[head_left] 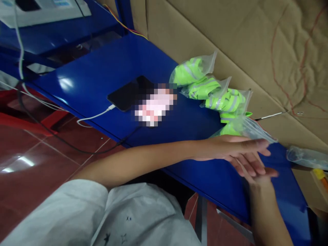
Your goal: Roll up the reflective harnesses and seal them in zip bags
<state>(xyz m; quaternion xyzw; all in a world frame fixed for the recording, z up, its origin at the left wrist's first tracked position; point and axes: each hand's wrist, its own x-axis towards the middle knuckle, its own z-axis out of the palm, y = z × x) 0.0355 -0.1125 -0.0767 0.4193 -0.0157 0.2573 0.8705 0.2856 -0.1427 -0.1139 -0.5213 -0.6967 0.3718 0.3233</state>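
Observation:
My left hand (246,153) reaches across from the left with its fingers stretched out and nothing visible in them. It lies over my right hand (262,178), and the two touch. Much of the right hand is hidden behind the left; a digit sticks out to the right, and I see nothing held there. Just beyond my hands, clear zip bags with neon-yellow reflective straps lie in an overlapping row. The nearest bag (252,128) is partly covered by my left hand, and another bag (225,99) sits behind it.
A dark phone (129,93) with a white cable (96,118) rests on the blue table (97,65), beside a blurred-out device (156,106). Brown cardboard (217,30) lines the back. A clear plastic bag (306,157) lies at right; a red stool (33,116) stands at left.

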